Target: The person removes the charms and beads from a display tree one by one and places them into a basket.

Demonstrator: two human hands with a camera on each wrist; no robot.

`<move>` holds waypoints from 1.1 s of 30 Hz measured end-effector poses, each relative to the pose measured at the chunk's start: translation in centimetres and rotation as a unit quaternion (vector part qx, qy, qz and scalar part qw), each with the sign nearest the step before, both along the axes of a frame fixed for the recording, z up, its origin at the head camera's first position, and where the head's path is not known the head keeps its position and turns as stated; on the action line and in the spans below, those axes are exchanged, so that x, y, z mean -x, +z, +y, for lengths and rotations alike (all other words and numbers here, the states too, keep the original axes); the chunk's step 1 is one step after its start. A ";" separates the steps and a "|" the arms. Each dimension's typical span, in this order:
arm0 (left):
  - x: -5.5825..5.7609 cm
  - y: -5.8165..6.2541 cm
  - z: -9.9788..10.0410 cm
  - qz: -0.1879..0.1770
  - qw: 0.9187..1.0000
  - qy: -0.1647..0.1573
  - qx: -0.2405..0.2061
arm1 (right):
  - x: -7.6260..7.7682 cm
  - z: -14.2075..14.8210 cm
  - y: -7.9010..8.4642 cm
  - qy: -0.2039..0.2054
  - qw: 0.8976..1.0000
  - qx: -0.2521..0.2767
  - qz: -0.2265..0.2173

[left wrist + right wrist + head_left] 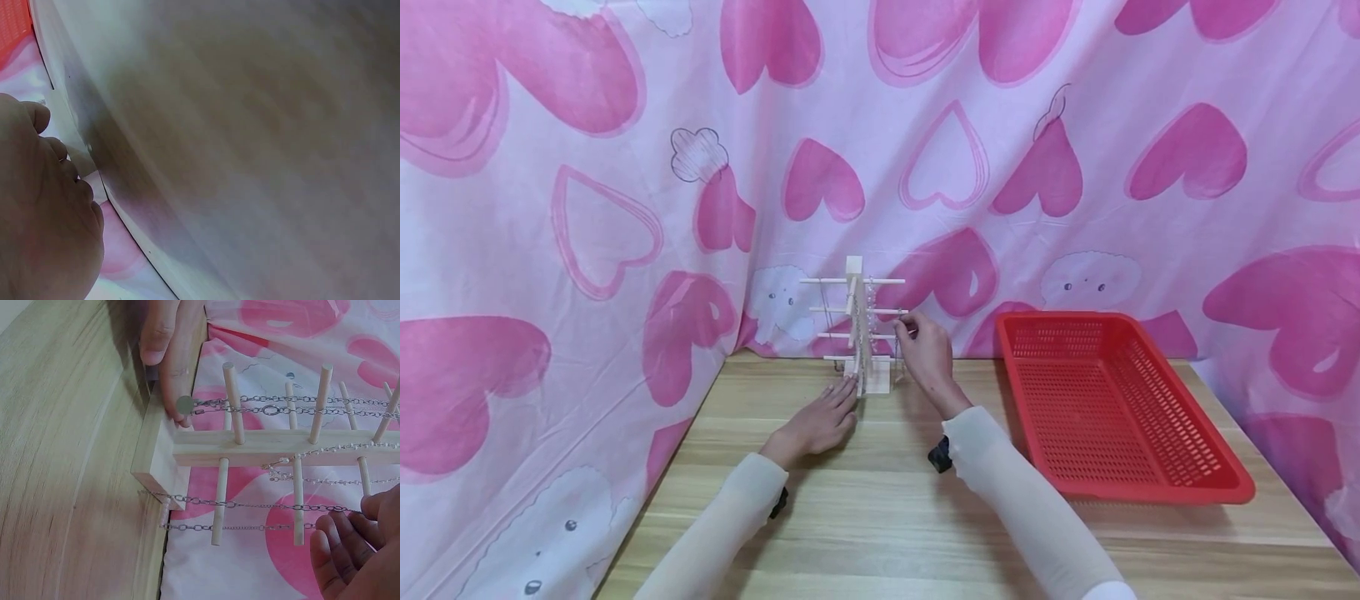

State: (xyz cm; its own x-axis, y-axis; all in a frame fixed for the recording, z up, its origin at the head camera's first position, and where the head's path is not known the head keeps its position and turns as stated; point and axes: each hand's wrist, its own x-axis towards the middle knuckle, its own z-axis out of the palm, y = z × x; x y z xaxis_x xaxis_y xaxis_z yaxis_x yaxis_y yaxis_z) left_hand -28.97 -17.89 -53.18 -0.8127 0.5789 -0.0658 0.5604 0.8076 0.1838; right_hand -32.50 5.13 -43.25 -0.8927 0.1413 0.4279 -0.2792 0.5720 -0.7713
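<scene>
1. Silver chain necklace [230,505]: hangs along the right side of the wooden stand [272,442], two strands, links thick and fine.
2. Right hand [927,354]: curled narrow, thumb and fingers pinching its upper end.
3. Left hand [820,418]: fingers extended, touching stand base.
4. Stand: upright on desk [865,517], other necklaces [270,410] hanging.
5. Red basket [1157,493]: right.

From the wearer's head, one camera looked forward and down over the tabletop [865,517]; the wrist cameras peered in closer, tilted sideways, the right sharing the wooden rack [203,450] with the head view.
</scene>
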 end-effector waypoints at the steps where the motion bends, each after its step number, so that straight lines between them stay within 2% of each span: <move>1: 0.0 0.0 0.0 -0.001 1.000 0.001 0.004 | 0.0 -0.1 0.0 -0.006 1.000 0.003 0.001; 7: -0.1 0.1 0.1 -0.003 1.000 0.001 0.018 | -0.1 -0.2 0.1 -0.025 1.000 0.013 -0.003; 22: -0.2 0.2 0.1 -0.005 1.000 0.003 0.013 | -0.1 0.1 0.4 -0.034 0.999 0.016 -0.008; 28: 0.1 -0.4 -0.1 0.002 1.000 -0.002 0.001 | 0.0 0.2 0.5 -0.034 0.999 0.024 0.007; 33: 0.2 -0.4 -0.1 0.005 1.000 -0.003 0.019 | 0.1 0.5 0.6 -0.026 0.999 0.026 0.025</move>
State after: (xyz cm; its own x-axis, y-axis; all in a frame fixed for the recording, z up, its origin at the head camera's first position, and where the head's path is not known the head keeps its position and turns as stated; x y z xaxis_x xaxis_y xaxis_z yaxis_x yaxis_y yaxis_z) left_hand -29.13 -17.98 -53.60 -0.8101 0.5808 -0.0798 0.5668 0.8107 0.1467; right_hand -32.58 5.65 -42.64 -0.8617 0.2098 0.4621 -0.2885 0.5467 -0.7860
